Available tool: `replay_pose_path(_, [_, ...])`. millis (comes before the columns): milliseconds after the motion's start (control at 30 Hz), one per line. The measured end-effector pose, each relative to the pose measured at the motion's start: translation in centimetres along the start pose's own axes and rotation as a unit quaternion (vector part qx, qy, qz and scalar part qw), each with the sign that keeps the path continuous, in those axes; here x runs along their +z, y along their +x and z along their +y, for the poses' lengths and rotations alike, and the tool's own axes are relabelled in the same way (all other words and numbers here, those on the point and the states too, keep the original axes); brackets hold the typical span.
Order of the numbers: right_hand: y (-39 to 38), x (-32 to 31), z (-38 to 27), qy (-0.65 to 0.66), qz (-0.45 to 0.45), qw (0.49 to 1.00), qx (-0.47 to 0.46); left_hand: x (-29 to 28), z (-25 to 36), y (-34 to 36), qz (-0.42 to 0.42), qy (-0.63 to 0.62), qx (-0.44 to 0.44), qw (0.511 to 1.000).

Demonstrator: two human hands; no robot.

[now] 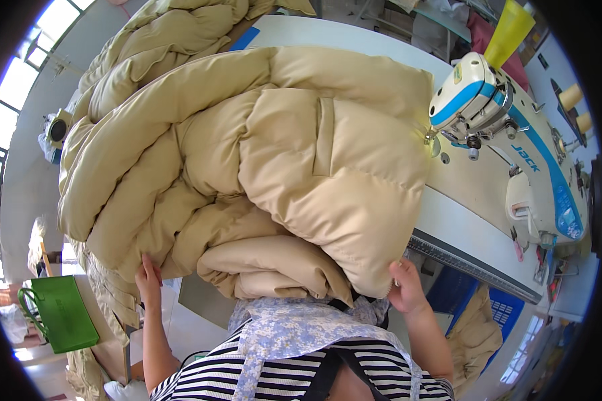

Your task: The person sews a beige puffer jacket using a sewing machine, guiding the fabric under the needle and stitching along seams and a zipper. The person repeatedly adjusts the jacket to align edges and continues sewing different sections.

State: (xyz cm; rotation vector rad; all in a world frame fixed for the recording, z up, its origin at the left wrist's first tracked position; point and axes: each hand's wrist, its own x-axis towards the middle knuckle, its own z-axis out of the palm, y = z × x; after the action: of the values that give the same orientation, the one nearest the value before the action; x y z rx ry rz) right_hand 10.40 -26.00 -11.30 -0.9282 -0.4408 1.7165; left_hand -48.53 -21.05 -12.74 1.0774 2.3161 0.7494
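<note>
A beige quilted puffer jacket (281,154) lies bunched across the sewing table, with a welt pocket strip on its right panel. Its right edge reaches the needle area of a white and blue sewing machine (475,100). My right hand (408,286) pinches the jacket's near right corner, where a bit of zipper teeth shows. At the lower left, my left hand (148,277) grips the jacket's near edge, some of its fingers hidden by the cloth. Part of the jacket hangs in folds over my lap, against a blue floral apron (294,331).
More beige padded garments (160,47) are piled at the far left. A ruler strip (475,264) runs along the table's front edge. Small scissors (517,244) lie by the machine's base. A blue crate (505,307) with beige cloth stands at right, a green bag (63,314) at left.
</note>
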Motion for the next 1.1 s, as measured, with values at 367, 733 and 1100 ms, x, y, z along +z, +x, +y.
replay_pose_path(367, [-1.9,1.6,0.7,-0.123,0.072,0.989,-0.039,4.3,1.3,3.5,0.039,-0.521,-0.036,0.852])
replay_pose_path(733, [-0.5,2.9,4.7,-0.144,0.018,0.988,-0.057,-3.5,44.6,12.5,0.239,-0.161,0.515,0.807])
replay_pose_path(1100, [0.7,5.2,5.1,-0.251,0.045,0.966,-0.033,17.0,54.8,-10.6,0.062,0.22,0.798,0.557])
